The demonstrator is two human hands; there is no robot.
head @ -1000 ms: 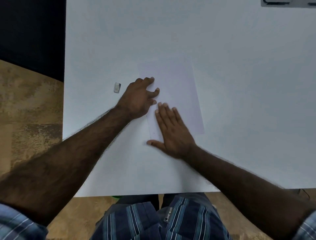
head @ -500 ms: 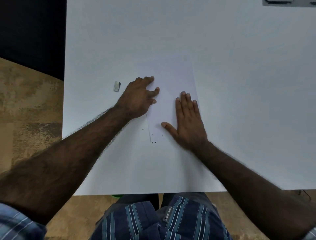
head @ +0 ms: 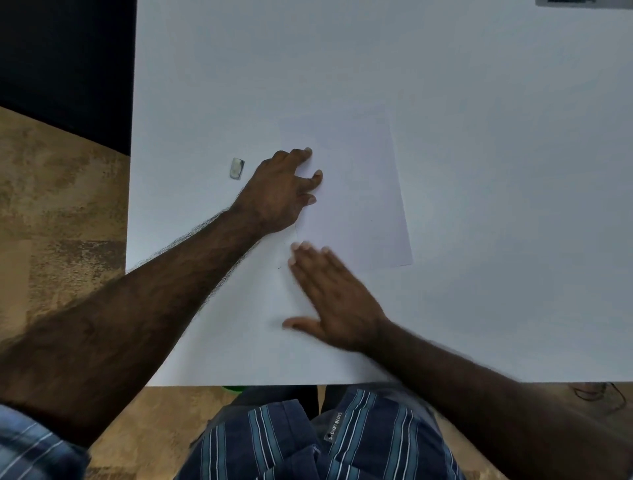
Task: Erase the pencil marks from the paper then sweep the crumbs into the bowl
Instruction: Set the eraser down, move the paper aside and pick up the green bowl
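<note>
Your left hand [head: 279, 192] pinned the paper [head: 359, 192], fingers spread; right hand [head: 334, 294] swept flat (blurred), eraser [head: 237, 168] lying just left.

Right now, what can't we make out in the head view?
- Bowl: only a green sliver shows under the table near edge; can't confirm it's the bowl.
- Crumbs: one dark speck visible; the rest too small.
- Right hand: motion-blurred, contact with the table unclear.
- Paper left edge: covered by the left hand.
- Grey object: cut by the top edge.
</note>
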